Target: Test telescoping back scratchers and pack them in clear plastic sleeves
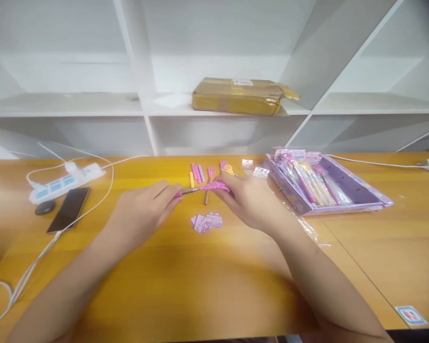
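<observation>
A pink back scratcher (191,190) with a short metal rod spans the gap between my hands, level above the table. My left hand (143,209) is closed on its pink handle end. The fingers of my right hand (250,197) grip the pink claw-shaped head. Just beyond lie a pink claw head on a metal rod (210,171), a second pink claw head (223,165) and a yellow one (229,169), partly hidden by my right hand. Pink and purple tubes (198,173) and a yellow tube (191,180) lie to their left. Small purple cards (206,222) are piled nearer me.
On the right, a purple display box (372,202) holds several wrapped back scratchers; clear plastic wrappers (303,224) lie beside it. A power strip (67,181), phone (69,209) and white cables occupy the left. A taped cardboard parcel (239,97) rests on the white shelf (171,109) behind.
</observation>
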A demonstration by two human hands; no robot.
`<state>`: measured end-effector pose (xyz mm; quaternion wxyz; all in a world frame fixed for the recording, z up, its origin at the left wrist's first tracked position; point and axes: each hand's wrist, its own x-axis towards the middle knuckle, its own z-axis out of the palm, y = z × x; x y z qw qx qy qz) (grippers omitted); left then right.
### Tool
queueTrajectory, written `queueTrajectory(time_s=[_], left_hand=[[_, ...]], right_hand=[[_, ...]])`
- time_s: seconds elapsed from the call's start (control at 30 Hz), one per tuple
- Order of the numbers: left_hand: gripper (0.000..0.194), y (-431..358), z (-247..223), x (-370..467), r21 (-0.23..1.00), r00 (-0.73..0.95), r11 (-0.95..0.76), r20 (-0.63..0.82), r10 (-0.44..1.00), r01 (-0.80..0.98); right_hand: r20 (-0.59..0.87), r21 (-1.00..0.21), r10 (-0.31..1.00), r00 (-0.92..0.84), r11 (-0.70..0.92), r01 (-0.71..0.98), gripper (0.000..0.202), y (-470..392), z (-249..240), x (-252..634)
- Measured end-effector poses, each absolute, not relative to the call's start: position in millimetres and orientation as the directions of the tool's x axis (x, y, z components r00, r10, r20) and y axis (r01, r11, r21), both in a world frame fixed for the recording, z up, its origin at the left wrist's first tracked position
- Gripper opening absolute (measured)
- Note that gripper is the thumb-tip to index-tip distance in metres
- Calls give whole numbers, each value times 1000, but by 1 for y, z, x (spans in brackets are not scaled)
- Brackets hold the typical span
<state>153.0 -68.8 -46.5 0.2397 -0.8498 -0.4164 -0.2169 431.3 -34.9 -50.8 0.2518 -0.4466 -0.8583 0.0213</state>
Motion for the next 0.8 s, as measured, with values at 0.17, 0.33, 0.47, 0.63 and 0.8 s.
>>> queueTrajectory(time_s=[0.17,0.33,0.47,0.63,0.8], left_hand=[[25,-69,-48,151,-258,594,-559,557,580,788],[21,-68,-46,149,-248,602,-581,570,559,775],[28,-66,-46,149,-230,597,-577,537,596,783],[27,-66,-45,153,-213,610,-597,505,610,773],[27,-69,-43,155,-234,630,-605,484,607,761]], right_hand=[[468,-124,623,-627,749,651,38,-34,-53,430],[551,57,517,-655,760,648,24,-24,-59,435],[586,77,493,-644,756,650,23,-21,-60,436],[600,79,442,-667,796,599,26,-26,-53,429],[572,184,366,-734,815,550,28,-27,-53,428]])
